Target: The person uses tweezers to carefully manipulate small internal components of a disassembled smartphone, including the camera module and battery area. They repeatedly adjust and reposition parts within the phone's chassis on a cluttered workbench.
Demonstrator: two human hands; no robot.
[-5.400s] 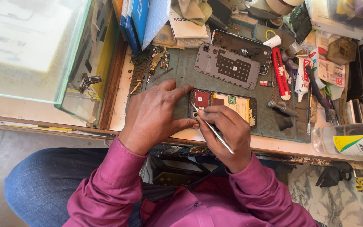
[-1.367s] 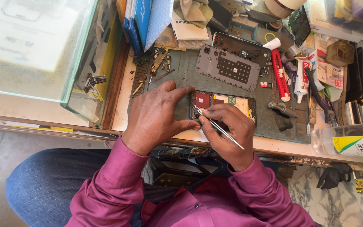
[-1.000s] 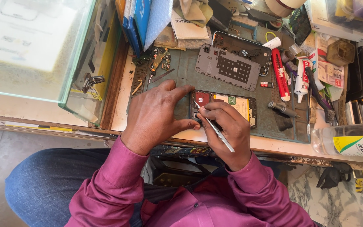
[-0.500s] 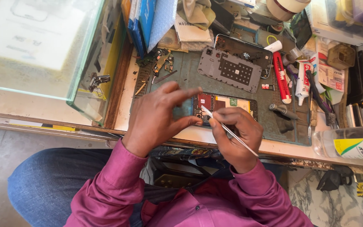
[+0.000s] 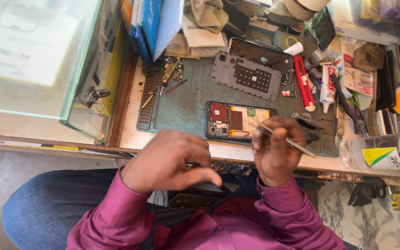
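An opened phone (image 5: 237, 120) with its insides showing lies on a dark green work mat (image 5: 186, 102). My right hand (image 5: 274, 155) hovers just in front of the phone's right end and grips metal tweezers (image 5: 289, 140) that point up and left. My left hand (image 5: 170, 159) is lifted off the mat, nearer my body, over the table's front edge; its fingers are curled with thumb and fingertips pinched together, and whether something tiny is between them cannot be told. A grey phone frame (image 5: 246, 79) lies on the mat behind the open phone.
A glass case (image 5: 38, 60) fills the left side. A red-handled tool (image 5: 304, 83), glue tubes (image 5: 326, 90), a screwdriver (image 5: 307, 119) and boxes crowd the right. A plastic bottle (image 5: 385, 152) lies at the right front edge. Small parts (image 5: 170, 74) sit at the mat's back left.
Both hands have pulled back off the open phone toward my body. The left hand let go of the phone and curled its fingers; the right hand still holds the tweezers, now raised.
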